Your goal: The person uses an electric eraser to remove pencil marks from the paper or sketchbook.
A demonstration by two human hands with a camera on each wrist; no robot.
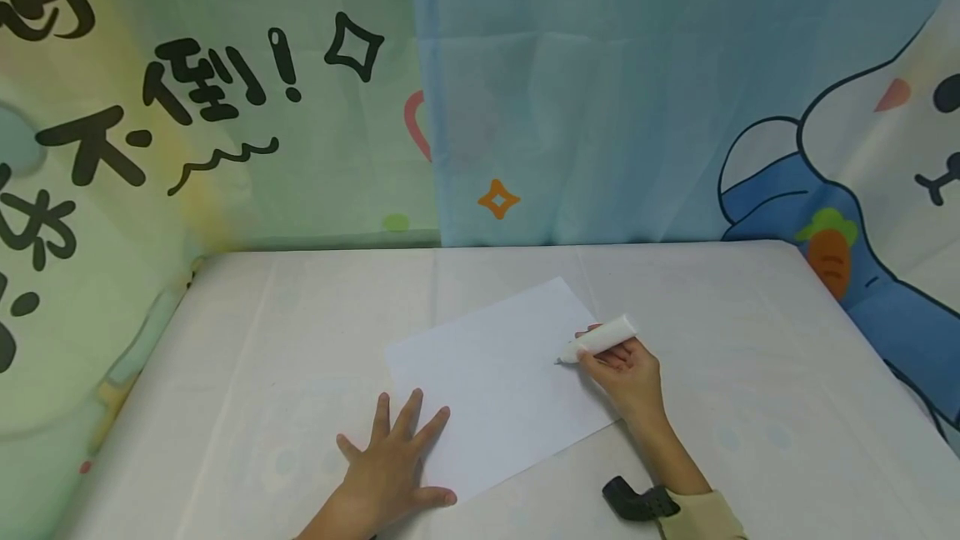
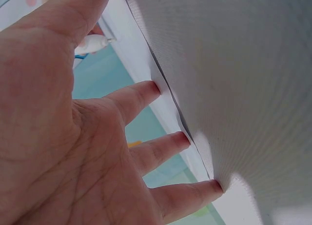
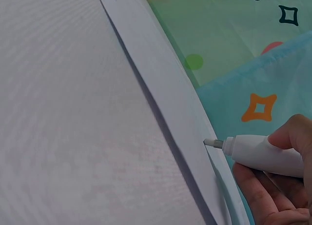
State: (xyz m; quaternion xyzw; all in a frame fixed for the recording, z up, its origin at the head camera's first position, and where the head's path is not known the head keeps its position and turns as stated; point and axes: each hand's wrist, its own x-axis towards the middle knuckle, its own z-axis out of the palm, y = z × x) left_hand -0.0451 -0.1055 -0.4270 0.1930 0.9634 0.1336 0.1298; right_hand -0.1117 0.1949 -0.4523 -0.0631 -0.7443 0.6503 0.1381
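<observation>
A blank white sheet of paper point(image 1: 495, 390) lies at an angle on the white-covered table. On its lower left edge rests my left hand point(image 1: 390, 469), fingers spread wide. The left wrist view shows the palm of that hand point(image 2: 97, 152) and several fingertips touching down near the paper's edge. My right hand point(image 1: 626, 373) pinches a thick white pen-like tool point(image 1: 606, 335) between thumb and fingers over the paper's right side. Its slim grey tip point(image 3: 214, 143) points left, close to the sheet; contact cannot be told.
A white cloth point(image 1: 765, 340) covers the table. Printed curtains point(image 1: 600, 107) hang behind it and along the left side. A black strap point(image 1: 637, 500) sits at the right wrist, by a pale yellow sleeve point(image 1: 701, 517).
</observation>
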